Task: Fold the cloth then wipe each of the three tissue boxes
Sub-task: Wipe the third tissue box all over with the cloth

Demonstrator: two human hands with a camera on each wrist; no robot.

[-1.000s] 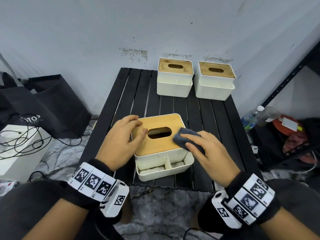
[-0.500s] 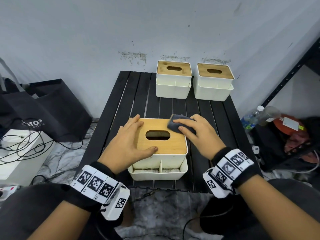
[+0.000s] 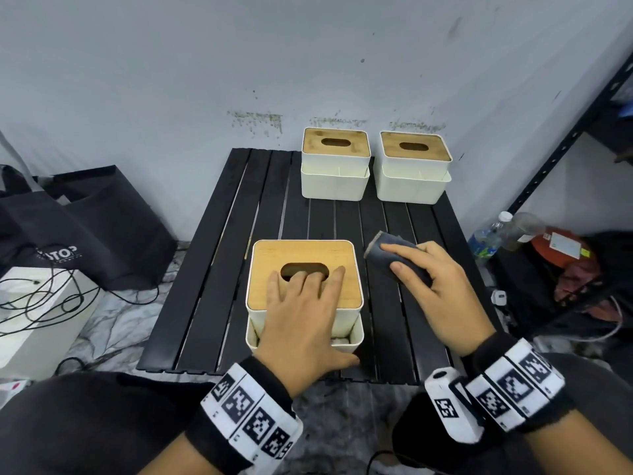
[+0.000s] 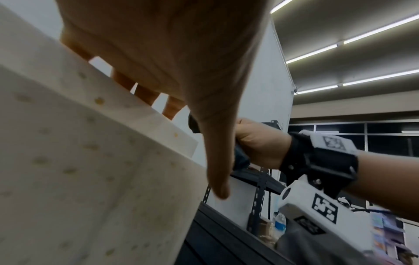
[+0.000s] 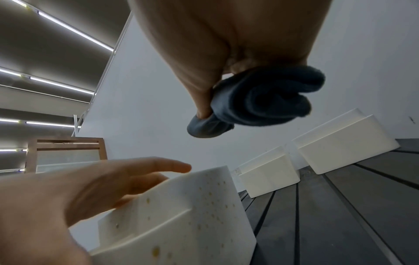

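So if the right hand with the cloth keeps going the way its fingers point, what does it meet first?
Probably the back-left tissue box; the right hand holding the cloth points up-left over bare table, though depth is unclear.

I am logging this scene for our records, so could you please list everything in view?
near tissue box: 1, white with wooden lid, front of the table, yellowish specks on its side
far tissue boxes: 2, white with wooden lids, side by side at the back edge
cloth: 1, dark blue-grey, folded, right of the near box
table: 1, black, slatted
bags: black, floor at left
white box with cables: 1, floor at left
bottle: 1, clear, floor at right
shelf frame: 1, black, at right
left hand: flat on the near box's lid
right hand: holds the cloth
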